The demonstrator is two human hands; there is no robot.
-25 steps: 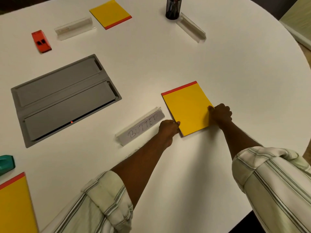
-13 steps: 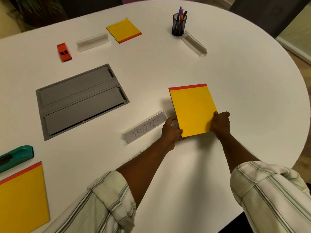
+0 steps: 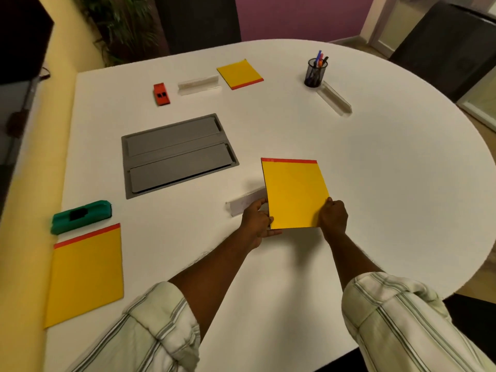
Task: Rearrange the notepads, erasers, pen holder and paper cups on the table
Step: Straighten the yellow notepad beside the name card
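Head cam: the yellow notepad [image 3: 294, 193] is mid-table, a bit right of the grey cable hatch [image 3: 177, 154]. Its left edge overlaps the clear name plate [image 3: 245, 202], and a wide stretch of white table [image 3: 389, 189] runs from it to the curved right edge. The left hand [image 3: 256, 220] pinches the near-left corner with its fingers curled round the edge, and the right hand [image 3: 332, 217] grips the near-right corner. The pad looks tilted up off the surface, though I can't say for sure.
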